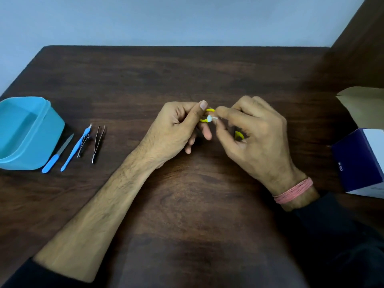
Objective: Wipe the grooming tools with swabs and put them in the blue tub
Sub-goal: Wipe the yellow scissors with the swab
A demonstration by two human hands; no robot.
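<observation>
Presently, head view: the left hand [176, 129] has thumb and fingers curled round a yellow-handled tool [205, 115]. The right hand [255, 129] pinches a white swab [212, 118] whose tip touches the yellow loop just beside the left thumb. Well to the left of the fingers, apart from both hands, lie tweezers [98, 143], nail clippers [84, 145], two blue-handled tools and the blue tub [49, 129].

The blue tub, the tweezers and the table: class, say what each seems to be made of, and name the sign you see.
Blue tub: probably plastic, judging by its even turquoise colour, soft sheen and rounded moulded corners.
Tweezers: probably metal, being thin silvery arms with bright glints.
Table: dark brown with a wood-grain pattern and matt finish; solid wood or laminate cannot be told.
</observation>
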